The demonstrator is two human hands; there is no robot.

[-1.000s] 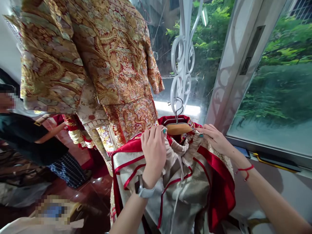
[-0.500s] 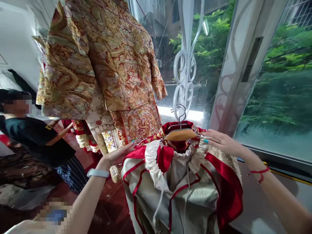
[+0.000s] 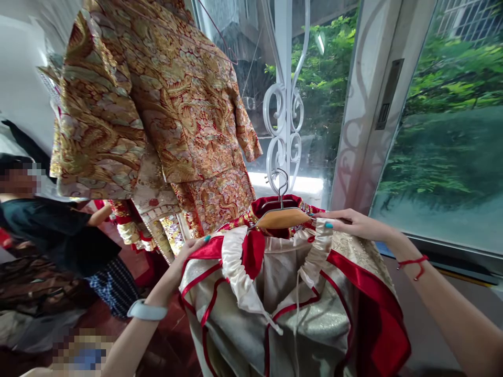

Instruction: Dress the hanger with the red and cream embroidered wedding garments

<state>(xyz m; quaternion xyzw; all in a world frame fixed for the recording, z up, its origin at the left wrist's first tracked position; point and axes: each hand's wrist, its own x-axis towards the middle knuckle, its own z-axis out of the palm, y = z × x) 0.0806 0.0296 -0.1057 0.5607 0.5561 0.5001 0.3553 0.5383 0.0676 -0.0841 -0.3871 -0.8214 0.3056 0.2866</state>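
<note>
A pale gold garment (image 3: 236, 319) with red piping and wide red bands hangs inside out before me. Its white gathered waistband (image 3: 236, 262) has loose drawstrings. A wooden clip hanger (image 3: 283, 217) with metal hooks sits at its top, over a red and gold embroidered collar (image 3: 259, 207). My left hand (image 3: 192, 248) grips the garment's left shoulder, thumb on top and the other fingers mostly hidden by cloth. At the right end of the hanger, my right hand (image 3: 351, 224) is closed on the gathered waistband, fingers pinched over its edge.
Gold and red brocade jackets (image 3: 188, 104) hang to the upper left, above more embroidered clothes. White scrolled ironwork (image 3: 281, 115) stands before the window (image 3: 432, 157). A person in a dark shirt (image 3: 58, 225) is at the far left, near piled fabric (image 3: 35, 285).
The waistband's right side now lies straighter by the hanger, and the red band on the right hangs wider. My right hand has pinched in closer. The view has shifted slightly right.
</note>
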